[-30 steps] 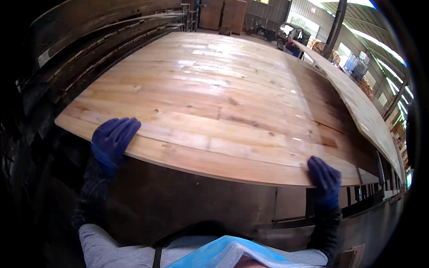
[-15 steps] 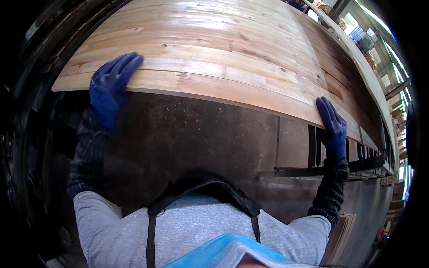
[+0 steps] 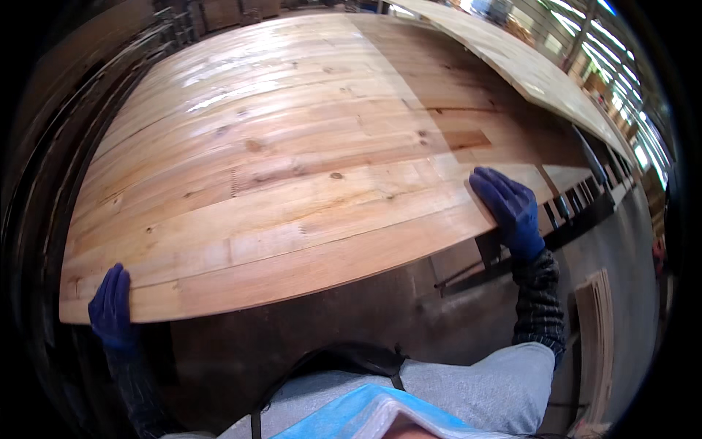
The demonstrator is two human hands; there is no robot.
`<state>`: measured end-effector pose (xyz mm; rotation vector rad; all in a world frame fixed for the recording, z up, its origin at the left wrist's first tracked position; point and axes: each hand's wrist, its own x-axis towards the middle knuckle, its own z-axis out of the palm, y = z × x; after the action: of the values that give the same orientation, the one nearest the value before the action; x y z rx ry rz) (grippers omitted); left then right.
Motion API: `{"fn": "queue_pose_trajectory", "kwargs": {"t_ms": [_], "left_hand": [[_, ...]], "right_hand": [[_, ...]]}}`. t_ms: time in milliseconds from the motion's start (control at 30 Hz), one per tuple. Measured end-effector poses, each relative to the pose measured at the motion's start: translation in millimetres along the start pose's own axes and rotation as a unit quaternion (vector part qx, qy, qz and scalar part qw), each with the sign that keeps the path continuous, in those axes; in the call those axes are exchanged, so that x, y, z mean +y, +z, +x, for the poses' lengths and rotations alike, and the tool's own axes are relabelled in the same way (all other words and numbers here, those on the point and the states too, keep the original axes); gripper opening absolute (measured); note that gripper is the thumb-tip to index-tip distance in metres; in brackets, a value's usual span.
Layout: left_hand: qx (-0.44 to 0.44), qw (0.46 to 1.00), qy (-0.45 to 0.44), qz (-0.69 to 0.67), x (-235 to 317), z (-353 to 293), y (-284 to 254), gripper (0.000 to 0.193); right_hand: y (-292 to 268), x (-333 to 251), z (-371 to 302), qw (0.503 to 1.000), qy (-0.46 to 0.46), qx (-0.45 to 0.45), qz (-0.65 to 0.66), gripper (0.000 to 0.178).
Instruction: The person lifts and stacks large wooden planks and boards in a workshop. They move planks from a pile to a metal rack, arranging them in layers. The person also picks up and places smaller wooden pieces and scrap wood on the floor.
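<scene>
A wide panel of pale, knotty wooden strips [image 3: 292, 190] stretches out in front of me, glossy toward its far left. My left hand [image 3: 111, 306], in a blue glove, grips the near edge close to the left corner. Its fingers lie together on the top face. Farther right along the same edge is my right hand [image 3: 510, 214], gloved alike. Its fingers bend over the top. Both thumbs are hidden from view. A shadow darkens the panel's far right part.
Another pale board [image 3: 504, 55] overlaps the far right side at a higher level. A dark metal frame [image 3: 578, 225] runs below the panel on the right. Thin boards [image 3: 596, 329] stand at the lower right. Dark rails [image 3: 80, 132] line the left side.
The view has shifted, so more of the panel's far side shows. In the picture, the left hand and left corner sit much lower, and the near edge slants up to the right. Both hands stay on the edge.
</scene>
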<state>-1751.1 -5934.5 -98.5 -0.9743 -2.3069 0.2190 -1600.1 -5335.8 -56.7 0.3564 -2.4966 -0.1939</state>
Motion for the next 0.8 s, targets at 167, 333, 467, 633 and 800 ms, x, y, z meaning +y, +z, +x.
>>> {"fn": "queue_pose_trajectory", "kwargs": {"t_ms": [167, 333, 467, 633, 800], "left_hand": [[-0.042, 0.998, 0.009, 0.045, -15, -12, 14, 0.041], [-0.036, 0.999, -0.01, -0.002, 12, 11, -6, 0.039], [-0.069, 0.998, 0.007, -0.009, -11, -7, 23, 0.038], [-0.137, 0.989, -0.054, -0.003, 18, -12, -45, 0.041], [-0.02, 0.998, -0.015, -0.057, 31, 59, -63, 0.042]], "right_hand": [[12, 10, -18, 0.997, 0.025, -0.05, -0.047, 0.046], [17, 19, -26, 0.993, 0.015, -0.056, -0.107, 0.051], [14, 19, -27, 0.991, 0.03, -0.06, -0.114, 0.051], [24, 28, -11, 0.999, -0.035, -0.023, 0.005, 0.041], [-28, 38, -23, 0.998, -0.006, -0.067, 0.012, 0.036]]}}
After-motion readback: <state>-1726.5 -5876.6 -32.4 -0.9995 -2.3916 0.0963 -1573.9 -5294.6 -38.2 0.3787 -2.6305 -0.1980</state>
